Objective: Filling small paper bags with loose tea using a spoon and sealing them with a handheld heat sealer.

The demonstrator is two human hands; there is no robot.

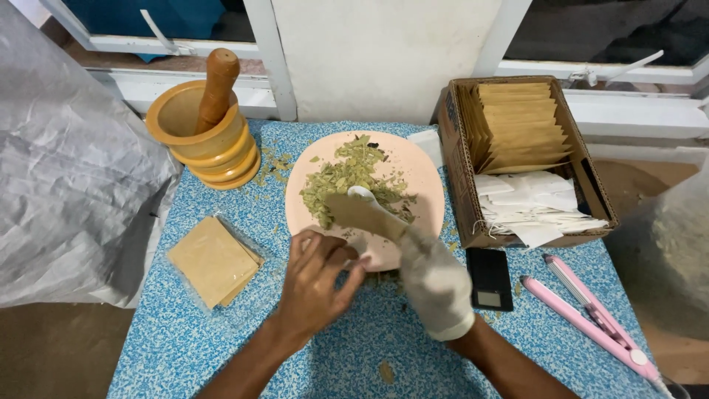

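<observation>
- Bare left hand [316, 277] pinches a brown paper pouch [363, 214] open over the pink plate [421, 174].
- Gloved right hand [436, 284] grips a white spoon [367, 196] at the crushed dried leaves [343, 177], plate centre.

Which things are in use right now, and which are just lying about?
In use: left hand, gloved right hand, brown sachet, white spoon, pink plate of dried leaves.
Lying about: mortar, pestle, sachet stack, cardboard box, small scale, pink sealer.
</observation>
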